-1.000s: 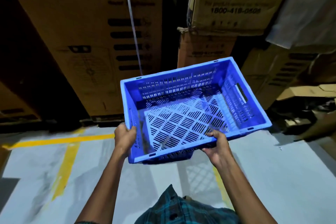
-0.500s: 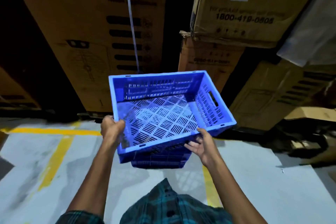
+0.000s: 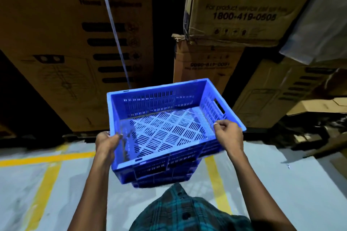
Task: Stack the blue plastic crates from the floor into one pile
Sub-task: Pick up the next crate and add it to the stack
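Observation:
I hold an empty blue slotted plastic crate (image 3: 165, 127) in front of my chest, level and above the floor. My left hand (image 3: 106, 143) grips its near left corner, fingers curled over the rim. At the near right corner my right hand (image 3: 228, 134) clasps the rim beside the side wall with the handle slot. More blue crate (image 3: 169, 174) shows directly under the held one, nested or stacked; I cannot tell whether it hangs with it or stands on the floor.
Tall cardboard boxes (image 3: 78, 43) stand stacked straight ahead, with more boxes (image 3: 234, 9) to the right and a dark gap between them. The grey floor (image 3: 281, 184) carries yellow painted lines (image 3: 45, 159). Flattened cardboard and clutter (image 3: 319, 137) lie at the right.
The crate has swung from right to centre and levelled out. My right hand has shifted from the near edge to the near right corner. The boxes look closer.

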`<action>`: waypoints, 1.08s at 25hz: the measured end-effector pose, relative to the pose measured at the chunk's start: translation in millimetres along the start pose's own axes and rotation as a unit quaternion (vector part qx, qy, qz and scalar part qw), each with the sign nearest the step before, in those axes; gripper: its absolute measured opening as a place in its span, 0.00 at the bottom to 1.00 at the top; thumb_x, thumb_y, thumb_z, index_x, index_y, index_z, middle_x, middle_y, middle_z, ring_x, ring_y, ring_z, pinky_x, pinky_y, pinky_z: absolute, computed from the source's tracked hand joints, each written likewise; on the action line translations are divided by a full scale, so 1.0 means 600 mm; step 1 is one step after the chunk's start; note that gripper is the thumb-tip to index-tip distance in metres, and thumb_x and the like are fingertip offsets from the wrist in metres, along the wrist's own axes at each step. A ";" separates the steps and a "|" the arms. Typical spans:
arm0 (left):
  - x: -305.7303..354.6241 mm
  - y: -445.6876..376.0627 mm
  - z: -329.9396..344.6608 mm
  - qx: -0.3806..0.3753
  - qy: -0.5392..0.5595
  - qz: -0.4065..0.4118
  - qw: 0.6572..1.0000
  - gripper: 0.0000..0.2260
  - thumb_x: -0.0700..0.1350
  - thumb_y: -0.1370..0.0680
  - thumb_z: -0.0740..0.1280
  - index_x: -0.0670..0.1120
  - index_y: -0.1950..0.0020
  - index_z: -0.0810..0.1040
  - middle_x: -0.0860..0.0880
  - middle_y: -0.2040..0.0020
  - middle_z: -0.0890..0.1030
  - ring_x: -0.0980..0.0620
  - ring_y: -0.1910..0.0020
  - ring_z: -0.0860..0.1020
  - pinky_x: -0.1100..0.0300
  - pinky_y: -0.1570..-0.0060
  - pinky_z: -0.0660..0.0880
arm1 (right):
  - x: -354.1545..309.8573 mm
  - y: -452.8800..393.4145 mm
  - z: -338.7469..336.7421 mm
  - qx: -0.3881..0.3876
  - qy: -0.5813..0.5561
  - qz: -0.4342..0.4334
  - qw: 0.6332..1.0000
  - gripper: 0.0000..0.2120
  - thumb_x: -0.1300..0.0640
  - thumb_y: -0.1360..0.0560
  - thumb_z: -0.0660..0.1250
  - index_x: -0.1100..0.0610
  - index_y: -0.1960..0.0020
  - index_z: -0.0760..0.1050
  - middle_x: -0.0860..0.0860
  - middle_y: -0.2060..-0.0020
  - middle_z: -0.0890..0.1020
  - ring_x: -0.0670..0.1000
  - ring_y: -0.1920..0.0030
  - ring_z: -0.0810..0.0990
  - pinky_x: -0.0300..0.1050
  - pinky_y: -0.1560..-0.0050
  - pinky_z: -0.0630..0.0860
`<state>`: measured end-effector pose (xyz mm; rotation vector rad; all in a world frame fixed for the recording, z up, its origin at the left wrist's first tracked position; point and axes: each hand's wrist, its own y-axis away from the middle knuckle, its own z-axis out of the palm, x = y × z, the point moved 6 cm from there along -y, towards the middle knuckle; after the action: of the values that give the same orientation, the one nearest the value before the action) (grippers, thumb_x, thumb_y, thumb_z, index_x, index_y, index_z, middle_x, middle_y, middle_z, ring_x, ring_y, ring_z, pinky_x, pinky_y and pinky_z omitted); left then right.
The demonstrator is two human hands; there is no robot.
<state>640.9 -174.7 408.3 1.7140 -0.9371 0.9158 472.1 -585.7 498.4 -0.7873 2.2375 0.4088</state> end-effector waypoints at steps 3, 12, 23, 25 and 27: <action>0.023 -0.059 0.010 -0.032 -0.004 -0.011 0.999 0.08 0.34 0.31 0.74 0.42 0.60 0.76 0.40 0.59 0.81 0.46 0.60 0.79 0.45 0.58 0.79 | -0.019 -0.043 0.021 0.055 0.013 -0.006 0.998 0.14 0.51 0.27 0.65 0.54 0.46 0.82 0.54 0.53 0.86 0.57 0.47 0.83 0.49 0.46 0.78; 0.059 -0.186 0.033 -0.112 -0.027 -0.031 0.993 0.11 0.36 0.32 0.75 0.42 0.54 0.76 0.38 0.55 0.82 0.43 0.58 0.80 0.35 0.51 0.78 | 0.018 -0.145 0.045 0.012 0.183 0.168 0.969 0.22 0.47 0.27 0.66 0.60 0.40 0.73 0.62 0.42 0.79 0.65 0.42 0.79 0.54 0.44 0.73; 0.139 -0.293 0.092 -0.104 -0.143 0.058 0.983 0.10 0.47 0.27 0.71 0.42 0.49 0.82 0.39 0.51 0.85 0.42 0.55 0.83 0.42 0.53 0.81 | -0.054 -0.247 0.083 0.052 0.070 0.117 0.989 0.18 0.55 0.27 0.64 0.54 0.37 0.76 0.62 0.44 0.82 0.64 0.43 0.80 0.52 0.45 0.75; 0.154 -0.256 0.083 -0.072 -0.207 0.080 0.972 0.11 0.45 0.24 0.70 0.39 0.48 0.79 0.37 0.50 0.82 0.38 0.52 0.81 0.51 0.57 0.75 | -0.058 -0.264 0.081 0.049 0.074 0.104 0.991 0.18 0.56 0.27 0.63 0.53 0.37 0.76 0.62 0.43 0.82 0.64 0.42 0.80 0.52 0.45 0.75; 0.146 -0.235 0.076 -0.046 -0.248 0.083 0.964 0.10 0.44 0.23 0.69 0.37 0.50 0.76 0.34 0.51 0.80 0.35 0.52 0.78 0.54 0.58 0.69 | -0.046 -0.269 0.081 0.028 0.092 0.101 0.990 0.19 0.56 0.26 0.64 0.52 0.36 0.76 0.62 0.42 0.81 0.64 0.42 0.79 0.53 0.44 0.75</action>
<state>810.9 -197.3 420.6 1.8400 -1.4459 0.5370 617.0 -673.5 475.6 -0.5914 2.5017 0.3796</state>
